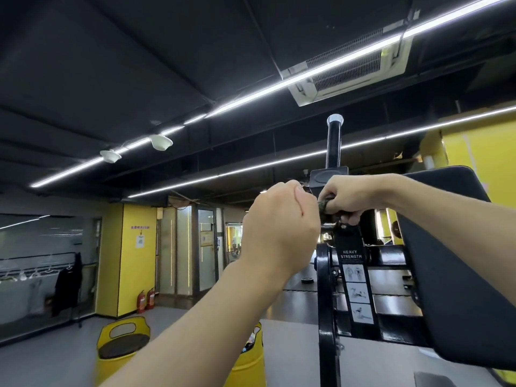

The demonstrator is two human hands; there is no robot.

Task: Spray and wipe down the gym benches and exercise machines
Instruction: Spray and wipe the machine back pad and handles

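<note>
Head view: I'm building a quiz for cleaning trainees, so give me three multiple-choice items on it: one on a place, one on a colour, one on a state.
1. Where do the fire extinguishers stand?
A) on the floor by the yellow pillar
B) on a shelf
C) hung from the ceiling

2. What colour are the drum seats?
A) red
B) yellow
C) white

3. What is the right hand doing?
A) hanging loose
B) spread flat and open
C) gripping a dark cloth at the machine's bar

Answers:
1. A, they stand at the pillar's foot.
2. B, both drums are yellow.
3. C, its fingers curl round the cloth.
</note>
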